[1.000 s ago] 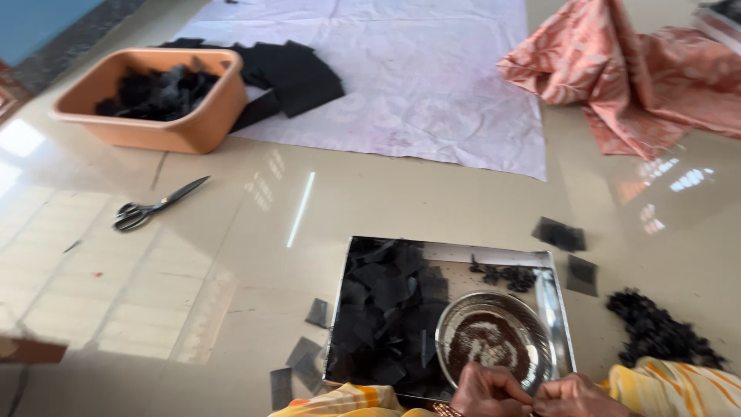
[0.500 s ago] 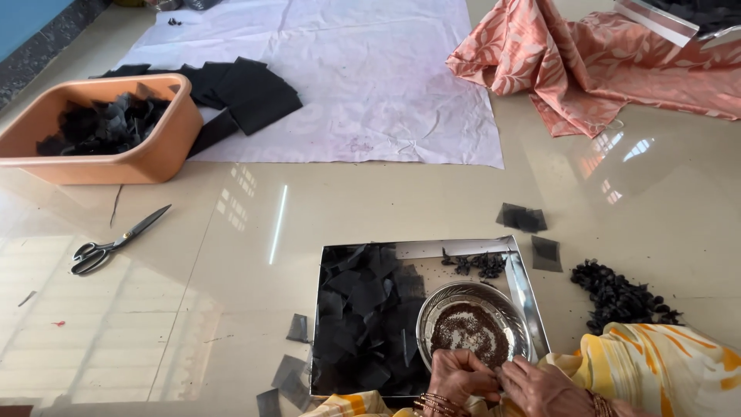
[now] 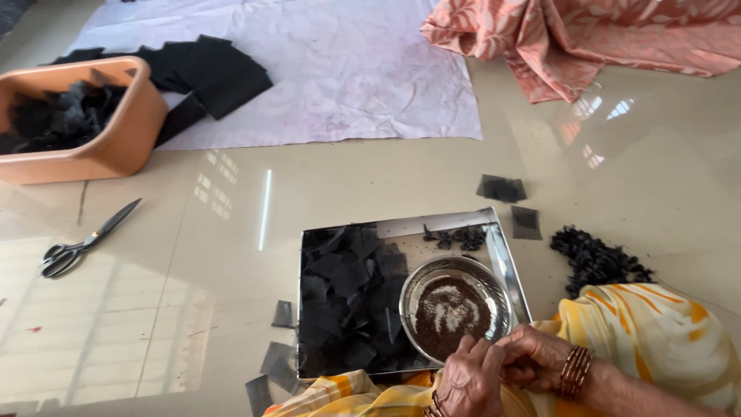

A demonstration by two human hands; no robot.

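Both hands meet just below the round steel bowl (image 3: 455, 309) of dark seeds: the left hand (image 3: 468, 380) and right hand (image 3: 534, 357) have their fingers (image 3: 472, 349) pinched together, touching each other, but what they grip is hidden. The bowl sits in a steel tray (image 3: 463, 225) just beyond the fingers, with black cloth squares (image 3: 343, 301) heaped to their left. Scissors (image 3: 86, 240) and an orange tub (image 3: 116, 147) lie well apart on the floor (image 3: 347, 177), far left.

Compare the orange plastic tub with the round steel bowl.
The orange plastic tub is rectangular and sits on the bare floor; the round steel bowl is shiny metal, smaller, and sits in the steel tray. The tub holds black fabric pieces; the bowl holds fine dark grains. Both are open-topped and upright.
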